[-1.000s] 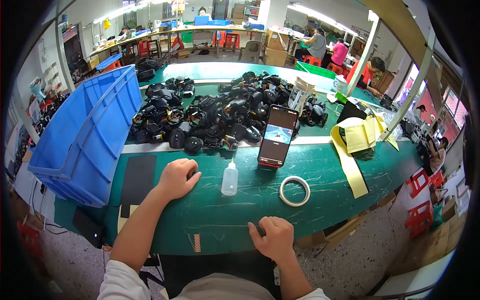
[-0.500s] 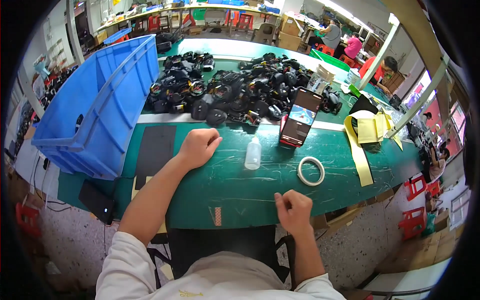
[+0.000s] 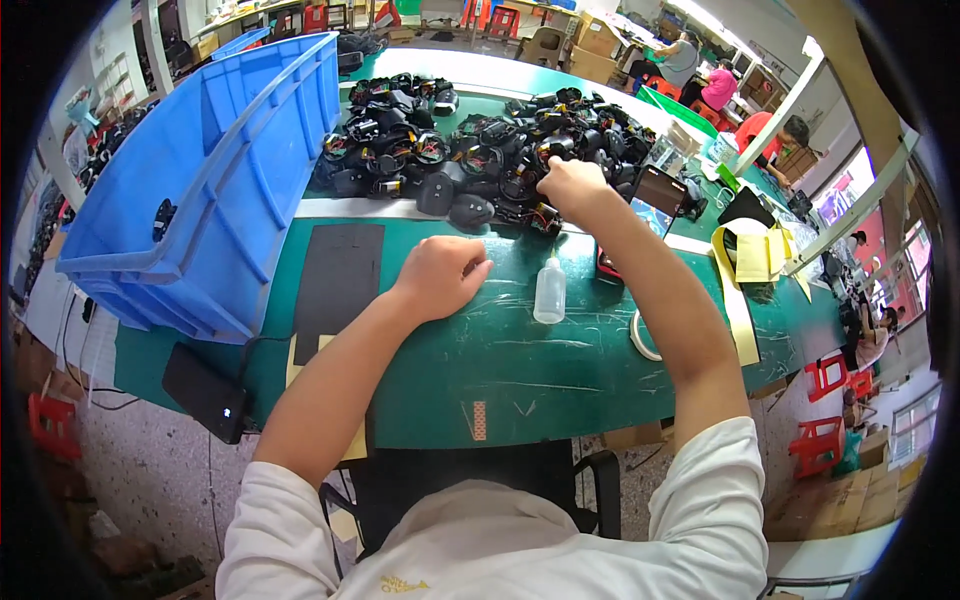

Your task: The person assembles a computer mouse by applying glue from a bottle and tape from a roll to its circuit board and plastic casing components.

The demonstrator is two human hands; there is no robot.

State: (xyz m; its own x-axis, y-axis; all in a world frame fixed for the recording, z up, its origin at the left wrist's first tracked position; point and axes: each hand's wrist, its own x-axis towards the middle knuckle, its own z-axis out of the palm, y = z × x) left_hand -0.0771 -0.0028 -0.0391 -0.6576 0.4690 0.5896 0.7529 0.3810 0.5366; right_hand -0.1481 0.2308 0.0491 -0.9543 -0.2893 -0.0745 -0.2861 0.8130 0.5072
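My left hand [image 3: 445, 277] rests on the green tabletop [image 3: 420, 385] in a loose fist, with nothing visible in it. Over the near right part of a heap of black plastic device housings [image 3: 480, 165] is my right hand [image 3: 575, 190]. Its fingers are bent inward, and whatever they may hold is hidden. A translucent squeeze bottle [image 3: 549, 292] stands between my hands. My right forearm partly covers a phone [image 3: 657, 200] propped on a red stand and a roll of tape [image 3: 645, 338]. Two rounded black housings lie at the heap's near edge.
A large blue crate [image 3: 190, 200] stands at the left. A dark flat sheet [image 3: 340, 275] and a black device with a cable [image 3: 203, 390] lie near it. Yellow sheets [image 3: 757, 255] lie at the right, beside a pale post [image 3: 850, 210]. Other people sit farther back.
My right hand has moved up and forward from the table's near edge to the heap. My left hand has shifted slightly in the view and stays curled.
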